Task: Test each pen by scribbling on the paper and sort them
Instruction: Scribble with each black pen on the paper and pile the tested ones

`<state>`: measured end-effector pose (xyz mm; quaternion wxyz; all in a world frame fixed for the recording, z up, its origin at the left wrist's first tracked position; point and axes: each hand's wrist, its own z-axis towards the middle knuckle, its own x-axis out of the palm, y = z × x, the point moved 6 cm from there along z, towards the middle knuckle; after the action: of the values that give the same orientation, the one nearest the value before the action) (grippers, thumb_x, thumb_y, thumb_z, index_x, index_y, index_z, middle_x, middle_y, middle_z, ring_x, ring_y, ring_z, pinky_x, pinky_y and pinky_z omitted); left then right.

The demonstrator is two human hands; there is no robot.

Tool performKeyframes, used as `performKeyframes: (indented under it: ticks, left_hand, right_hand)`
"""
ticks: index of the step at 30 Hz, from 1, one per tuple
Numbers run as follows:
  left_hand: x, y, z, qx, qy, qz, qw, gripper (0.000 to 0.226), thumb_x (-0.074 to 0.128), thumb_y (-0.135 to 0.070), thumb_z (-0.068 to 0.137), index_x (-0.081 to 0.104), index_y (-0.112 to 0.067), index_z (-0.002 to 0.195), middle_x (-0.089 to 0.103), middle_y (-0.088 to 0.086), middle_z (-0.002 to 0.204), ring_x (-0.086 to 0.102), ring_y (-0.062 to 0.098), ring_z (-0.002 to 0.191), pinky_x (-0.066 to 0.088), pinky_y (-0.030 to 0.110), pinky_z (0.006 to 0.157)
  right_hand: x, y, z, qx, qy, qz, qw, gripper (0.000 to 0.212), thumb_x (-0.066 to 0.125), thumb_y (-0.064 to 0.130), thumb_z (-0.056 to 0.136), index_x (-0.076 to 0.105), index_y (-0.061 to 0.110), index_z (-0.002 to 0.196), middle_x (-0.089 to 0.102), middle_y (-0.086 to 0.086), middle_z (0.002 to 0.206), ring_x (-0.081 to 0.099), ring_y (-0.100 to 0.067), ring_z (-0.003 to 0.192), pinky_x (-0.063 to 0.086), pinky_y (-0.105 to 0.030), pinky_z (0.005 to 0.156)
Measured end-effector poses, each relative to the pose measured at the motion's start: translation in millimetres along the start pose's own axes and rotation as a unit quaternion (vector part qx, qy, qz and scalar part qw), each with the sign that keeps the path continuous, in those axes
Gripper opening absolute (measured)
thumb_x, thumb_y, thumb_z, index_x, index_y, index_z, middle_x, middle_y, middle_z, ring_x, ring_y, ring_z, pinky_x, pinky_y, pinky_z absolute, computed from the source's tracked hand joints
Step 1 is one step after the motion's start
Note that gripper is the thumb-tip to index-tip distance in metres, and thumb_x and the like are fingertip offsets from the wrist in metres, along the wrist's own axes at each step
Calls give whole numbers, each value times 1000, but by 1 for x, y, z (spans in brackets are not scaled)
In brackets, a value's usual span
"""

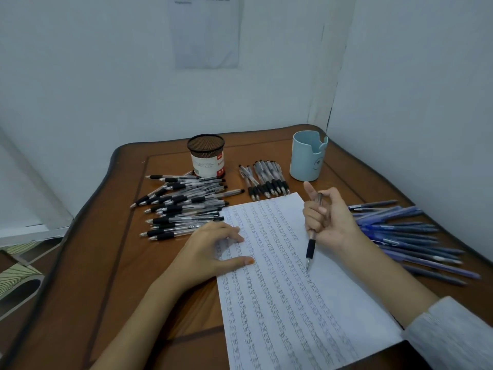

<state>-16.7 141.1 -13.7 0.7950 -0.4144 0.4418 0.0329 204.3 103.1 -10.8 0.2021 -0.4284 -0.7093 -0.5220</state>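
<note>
Fingers [311,217], right hand [333,222], grip pen [310,248], tip down toward paper [280,303]; left hand [205,252] rests relaxed.

The bottom edge is cutting off the paper [333,289], and the right hand [330,222] is hiding the middle of the pen [310,248].

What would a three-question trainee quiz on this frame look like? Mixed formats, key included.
1. True or false: the right hand holds a pen with its tip pointing down toward the paper.
2. Multiple choice: where do the blue pens lie? A) left of the paper B) right of the paper C) under the paper
3. Fill in: the left hand rests on the paper's ___ edge.

Key: 1 true; 2 B; 3 left.
</note>
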Motion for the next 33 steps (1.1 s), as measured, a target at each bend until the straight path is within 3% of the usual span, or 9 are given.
performKeyframes:
  ticks: [5, 8, 11, 13, 16, 21, 23, 28, 33]
  left_hand:
    - [0, -1, 0, 8, -3, -5, 1000, 52, 69, -68, 68, 70, -29, 102, 62, -24, 112, 52, -10, 113, 43, 23, 94]
    - [0, -1, -1, 10, -6, -2, 1000, 52, 69, -69, 68, 70, -30, 102, 60, -25, 114, 52, -9, 111, 43, 22, 94]
    - [-1, -1, -1, 9, -7, 0, 1000, 53, 68, -70, 67, 70, -31, 102, 60, -26, 115, 53, -8, 111, 43, 23, 94]
    - [-1, -1, -1, 10, -6, -2, 1000, 53, 68, -70, 67, 70, -31, 102, 61, -25, 114, 52, -9, 111, 43, 23, 94]
    - [-1, -1, -1, 9, -6, -1, 1000, 53, 68, -71, 67, 70, -32, 102, 61, -24, 115, 52, -8, 112, 42, 21, 93]
    - [-1, -2, -1, 11, -9, -7, 1000, 49, 68, -69, 67, 69, -34, 101, 61, -25, 116, 52, -7, 112, 42, 21, 93]
    - [-1, -2, -1, 12, -10, -9, 1000, 48, 69, -69, 67, 69, -35, 101, 60, -26, 116, 53, -6, 113, 43, 23, 94]
    - [-1, -1, -1, 12, -9, -6, 1000, 46, 69, -67, 68, 69, -36, 102, 61, -27, 115, 53, -4, 114, 43, 25, 94]
    - [0, -1, -1, 7, -6, -2, 1000, 49, 66, -72, 67, 68, -38, 102, 60, -29, 116, 52, -5, 115, 40, 21, 93]
  right_hand:
    - [-14, -2, -5, -1, -10, -19, 1000, 25, 56, 30, 89, 66, 11, 100, 44, 4, 54, 21, -5, 31, 14, -13, 32]
    - [-20, -4, -5, -9, 13, -120, 993, 26, 58, 24, 89, 69, 6, 104, 68, -6, 86, 28, -4, 30, 21, -11, 31]
    - [-18, -13, -8, 53, 60, -108, 991, 39, 43, 22, 97, 73, -2, 104, 68, -20, 113, 63, -8, 57, 41, -12, 44]
    - [-16, -14, -12, 84, 91, -114, 986, 56, 34, 39, 100, 73, 0, 105, 71, -19, 98, 66, -17, 69, 48, -19, 62]
    - [-16, -8, -14, 82, 73, -201, 973, 70, 31, 56, 97, 76, 2, 95, 62, -8, 63, 55, -10, 50, 43, -18, 51]
    - [-15, 5, -9, -26, 56, -303, 951, 30, 70, 36, 77, 61, 8, 71, 52, -5, 57, 43, -8, 41, 35, -14, 38]
    - [-16, 9, -8, -79, 35, -360, 929, 32, 68, 37, 82, 52, 11, 70, 50, -5, 55, 40, -9, 38, 29, -15, 35]
    - [-11, 10, -9, -169, 39, -395, 902, 33, 67, 35, 83, 58, 3, 76, 61, -15, 61, 53, -17, 40, 41, -21, 36]
    - [-12, 11, -14, -245, -22, -527, 813, 38, 74, 30, 80, 51, 4, 66, 60, -13, 51, 49, -13, 33, 37, -19, 34]
